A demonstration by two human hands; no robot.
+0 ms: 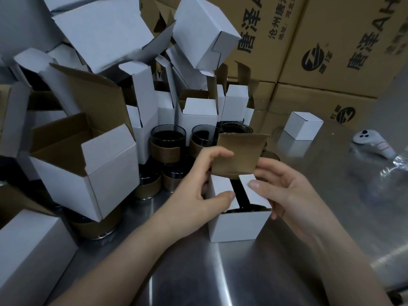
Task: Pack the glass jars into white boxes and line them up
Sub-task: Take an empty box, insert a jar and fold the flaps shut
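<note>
**Both hands on the box flaps**

Head view: a small white cardboard box (240, 227) stands on the shiny steel table (220, 279), with a dark glass jar (239, 196) showing between its side flaps. The left hand (196, 195) and the right hand (289, 202) clasp the box. Each thumb presses a flap down, and the lid stands upright.

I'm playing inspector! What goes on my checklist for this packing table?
Surface: shiny metal table.
Job's things: open box at the front, side flaps folded in, lid up; jars with brown bands behind it; shut box at the far right.
Clutter: heap of empty boxes on the left; white controller on the right.
Hands: left hand and right hand grip the open box, a thumb on each side flap.
Cables: nothing seen.
Surroundings: printed brown cartons stacked behind.
</note>
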